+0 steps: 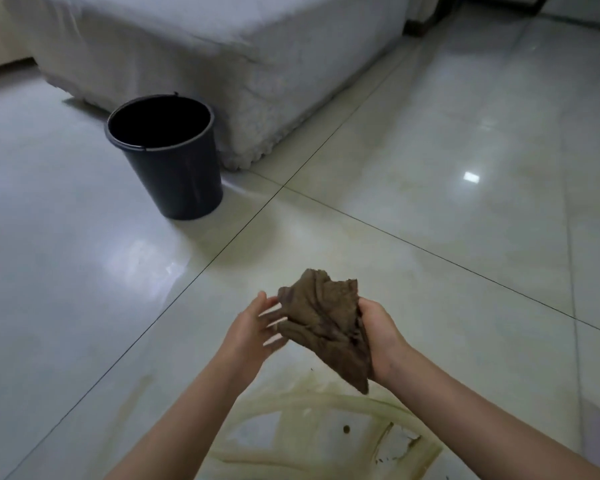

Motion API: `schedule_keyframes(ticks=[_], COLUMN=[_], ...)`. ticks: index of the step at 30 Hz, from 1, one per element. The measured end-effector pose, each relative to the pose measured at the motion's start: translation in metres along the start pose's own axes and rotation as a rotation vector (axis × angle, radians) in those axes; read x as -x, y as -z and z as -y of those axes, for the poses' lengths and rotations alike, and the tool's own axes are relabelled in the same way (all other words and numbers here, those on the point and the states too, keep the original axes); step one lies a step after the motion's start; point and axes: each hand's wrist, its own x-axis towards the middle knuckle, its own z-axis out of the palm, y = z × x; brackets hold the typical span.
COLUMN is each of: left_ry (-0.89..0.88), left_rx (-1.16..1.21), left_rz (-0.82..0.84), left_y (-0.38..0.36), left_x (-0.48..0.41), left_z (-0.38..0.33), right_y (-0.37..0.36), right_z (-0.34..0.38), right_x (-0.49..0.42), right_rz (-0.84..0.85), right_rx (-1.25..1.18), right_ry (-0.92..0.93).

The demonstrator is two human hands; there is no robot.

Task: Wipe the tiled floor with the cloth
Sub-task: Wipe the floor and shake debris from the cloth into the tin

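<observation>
Above the streaked tiled floor [430, 174], the right grip [378, 341] clenches the bunched cloth [323, 323]; the left grip [253, 327], released, touches it, probably to refold it.

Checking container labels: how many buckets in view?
1. The black bucket stands on the tiled floor beside the corner of the white-covered bed, beyond and left of the left hand. The bed could hide others.
</observation>
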Motion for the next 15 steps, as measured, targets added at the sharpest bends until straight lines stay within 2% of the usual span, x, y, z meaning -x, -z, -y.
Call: schedule_keyframes(ticks=[2,5,8,12,15], left_ry=[0.041,0.005,0.036,0.047,0.100], left_rx=[-0.051,-0.161,-0.182,-0.194,-0.214], left_rz=[0.084,0.254,0.283,0.299,0.262], left_y=[0.008,0.016,0.017,0.013,0.009], left_x=[-0.003,-0.012,-0.012,-0.003,0.005], left_z=[0.004,0.011,0.023,0.044,0.055], right_y=[0.006,0.014,0.011,0.022,0.041], right_z=[0.001,-0.006,-0.025,-0.042,-0.039], right_x=[0.003,0.007,0.023,0.060,0.096], right_rz=[-0.016,-0.061,-0.072,-0.325,-0.506], right_rx=[-0.026,0.037,0.052,0.180,0.172], right_ry=[0.034,0.093,0.136,0.191,0.182])
